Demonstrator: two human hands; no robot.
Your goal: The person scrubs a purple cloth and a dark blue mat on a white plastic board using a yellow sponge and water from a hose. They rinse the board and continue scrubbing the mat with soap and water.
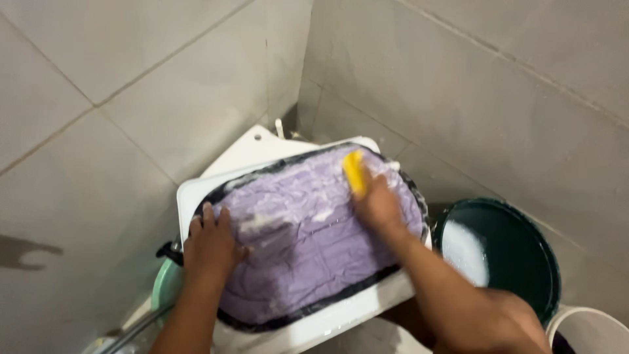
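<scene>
Scrubbing is partly done: the purple mat lies on the white board, suds covering only some of it, left hand flat with fingers apart, right hand clamped on the yellow brush.

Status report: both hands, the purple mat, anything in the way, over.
Left hand flat on purple mat. Right hand gripping yellow brush on mat's far end. Mat soapy, lying on white board. Green bucket at right, clear of hands.
</scene>
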